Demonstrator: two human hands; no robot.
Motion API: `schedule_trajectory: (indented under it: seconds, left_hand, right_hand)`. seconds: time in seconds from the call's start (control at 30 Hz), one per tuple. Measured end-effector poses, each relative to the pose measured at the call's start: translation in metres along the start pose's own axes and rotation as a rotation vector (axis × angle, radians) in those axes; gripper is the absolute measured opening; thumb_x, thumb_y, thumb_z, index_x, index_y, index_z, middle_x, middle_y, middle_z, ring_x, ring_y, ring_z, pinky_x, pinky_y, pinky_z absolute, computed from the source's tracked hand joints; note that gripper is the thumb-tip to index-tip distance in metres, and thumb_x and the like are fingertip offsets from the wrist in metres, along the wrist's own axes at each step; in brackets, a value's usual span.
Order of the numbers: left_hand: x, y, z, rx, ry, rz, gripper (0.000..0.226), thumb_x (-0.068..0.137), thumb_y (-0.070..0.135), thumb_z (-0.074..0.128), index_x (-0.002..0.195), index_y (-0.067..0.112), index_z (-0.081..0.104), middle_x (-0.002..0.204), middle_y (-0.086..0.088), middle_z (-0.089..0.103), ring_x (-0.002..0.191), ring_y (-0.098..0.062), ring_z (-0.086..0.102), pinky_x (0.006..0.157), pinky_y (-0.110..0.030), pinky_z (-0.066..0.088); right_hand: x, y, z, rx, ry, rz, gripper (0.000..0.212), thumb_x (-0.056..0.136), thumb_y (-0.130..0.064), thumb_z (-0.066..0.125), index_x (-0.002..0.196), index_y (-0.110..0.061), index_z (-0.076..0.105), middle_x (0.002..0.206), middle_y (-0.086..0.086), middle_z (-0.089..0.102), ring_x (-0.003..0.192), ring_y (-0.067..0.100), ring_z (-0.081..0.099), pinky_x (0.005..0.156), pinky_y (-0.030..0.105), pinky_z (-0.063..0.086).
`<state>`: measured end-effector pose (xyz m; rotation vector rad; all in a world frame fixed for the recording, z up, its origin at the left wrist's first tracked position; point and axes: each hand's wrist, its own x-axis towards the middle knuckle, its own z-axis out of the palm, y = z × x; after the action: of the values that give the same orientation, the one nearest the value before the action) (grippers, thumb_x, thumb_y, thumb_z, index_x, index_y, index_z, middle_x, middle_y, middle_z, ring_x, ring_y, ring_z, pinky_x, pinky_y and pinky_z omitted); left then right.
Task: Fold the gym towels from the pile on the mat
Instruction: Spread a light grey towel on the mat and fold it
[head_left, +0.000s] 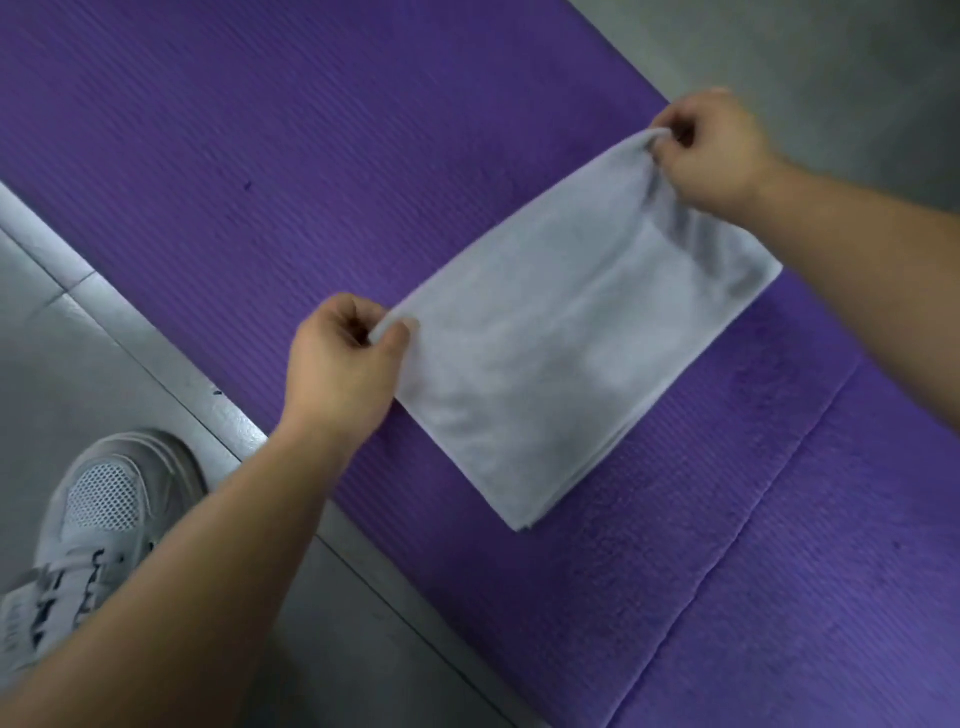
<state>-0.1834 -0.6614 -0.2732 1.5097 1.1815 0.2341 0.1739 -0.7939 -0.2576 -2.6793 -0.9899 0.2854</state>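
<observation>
Head view, looking down.

Count: one towel (561, 338), two hands, one mat (260, 130), one shoe (104, 519).

The towel is pale grey, rectangular and already doubled over: stacked layer edges show at its near corner. It lies on the purple ribbed mat, set diagonally, towards the mat's right half. Its long upper-left edge runs between the two hands and looks slightly raised, while the rest lies flat on the mat. The cloth is a little blurred.

Left hand (343, 358) – the fingers are curled in and the thumb is pressed against them, pinching the towel's nearer left corner. The hand sits over the mat, close to its left border.

Right hand (711, 150) – the fingers are curled, with thumb and fingertips pinching the far corner of the towel, which bunches into a small peak in the grip. This hand is near the mat's far right border.

The mat lies on a grey floor (78, 364), which shows at lower left and upper right. A raised line crosses the purple surface at lower right. I cannot tell whether it is a seam, a fold or a second mat laid alongside.

The shoe is a grey-white mesh trainer with laces, standing on the floor at lower left, just beside the mat's border and partly hidden by the left forearm. There are dark marks along its side, too blurred to read.
</observation>
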Motion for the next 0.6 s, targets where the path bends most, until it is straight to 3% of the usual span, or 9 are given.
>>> schedule_trajectory:
  seconds: [0.1, 0.17, 0.23, 0.3, 0.33, 0.4, 0.47, 0.6]
  left_hand:
    - [0.001, 0.019, -0.009, -0.089, -0.047, 0.122, 0.006, 0.093, 0.021, 0.072, 0.092, 0.015, 0.068, 0.088, 0.008, 0.074, 0.079, -0.009, 0.071, 0.072, -0.028, 0.059]
    - [-0.013, 0.022, -0.007, -0.155, -0.164, 0.207, 0.003, 0.094, 0.014, 0.071, 0.095, 0.012, 0.069, 0.107, 0.007, 0.075, 0.1, -0.009, 0.072, 0.085, -0.035, 0.061]
    - [-0.033, 0.012, 0.001, -0.13, -0.267, 0.285, 0.004, 0.092, 0.011, 0.072, 0.093, 0.013, 0.068, 0.125, 0.007, 0.07, 0.123, -0.006, 0.062, 0.101, -0.041, 0.054]
    - [-0.053, -0.006, 0.013, -0.008, -0.344, 0.376, 0.007, 0.09, 0.013, 0.072, 0.091, 0.017, 0.067, 0.14, 0.008, 0.061, 0.139, -0.002, 0.046, 0.112, -0.036, 0.044]
    - [-0.061, -0.016, 0.019, 0.083, -0.368, 0.445, 0.007, 0.09, 0.014, 0.072, 0.09, 0.018, 0.066, 0.144, 0.008, 0.058, 0.144, -0.001, 0.039, 0.115, -0.035, 0.042]
    - [-0.071, -0.035, 0.029, 0.244, -0.404, 0.571, 0.008, 0.09, 0.018, 0.072, 0.091, 0.02, 0.065, 0.15, 0.01, 0.052, 0.148, -0.005, 0.032, 0.116, -0.04, 0.039]
    - [-0.076, -0.047, 0.037, 0.362, -0.421, 0.657, 0.008, 0.089, 0.018, 0.074, 0.091, 0.021, 0.067, 0.151, 0.009, 0.05, 0.15, -0.009, 0.03, 0.118, -0.046, 0.035]
    - [-0.082, -0.051, 0.044, 0.486, -0.362, 0.724, 0.004, 0.089, 0.019, 0.073, 0.088, 0.023, 0.072, 0.149, 0.01, 0.053, 0.149, -0.009, 0.032, 0.125, -0.034, 0.021]
  right_hand:
    - [-0.004, -0.01, -0.008, 0.123, 0.102, 0.055, 0.032, 0.092, -0.026, 0.049, 0.107, -0.011, 0.074, 0.12, 0.014, 0.063, 0.099, 0.02, 0.06, 0.084, 0.017, 0.039]
    - [-0.016, -0.009, -0.014, 0.218, 0.162, 0.107, 0.038, 0.089, -0.037, 0.049, 0.096, -0.009, 0.075, 0.107, 0.014, 0.068, 0.089, 0.015, 0.06, 0.081, 0.023, 0.046]
    - [-0.032, 0.0, -0.018, 0.362, 0.244, 0.237, 0.044, 0.085, -0.047, 0.055, 0.082, -0.008, 0.072, 0.083, 0.01, 0.069, 0.075, 0.016, 0.063, 0.079, 0.04, 0.057]
    - [-0.051, 0.014, -0.017, 0.484, 0.284, 0.382, 0.04, 0.084, -0.046, 0.064, 0.08, -0.007, 0.071, 0.069, 0.005, 0.063, 0.064, 0.014, 0.062, 0.077, 0.047, 0.06]
    - [-0.061, 0.021, -0.013, 0.514, 0.279, 0.426, 0.032, 0.086, -0.04, 0.067, 0.083, -0.008, 0.073, 0.067, 0.001, 0.062, 0.059, 0.009, 0.06, 0.075, 0.042, 0.062]
    - [-0.08, 0.038, -0.002, 0.491, 0.259, 0.452, 0.018, 0.088, -0.022, 0.069, 0.097, -0.008, 0.076, 0.071, -0.01, 0.063, 0.057, -0.006, 0.058, 0.068, 0.02, 0.057]
    - [-0.096, 0.051, 0.007, 0.448, 0.261, 0.434, 0.021, 0.087, -0.013, 0.068, 0.106, -0.011, 0.076, 0.082, -0.018, 0.065, 0.063, -0.015, 0.058, 0.069, 0.008, 0.047]
    - [-0.11, 0.061, 0.016, 0.381, 0.261, 0.383, 0.027, 0.085, -0.012, 0.063, 0.109, -0.02, 0.075, 0.107, -0.007, 0.066, 0.086, -0.006, 0.059, 0.087, 0.013, 0.05]
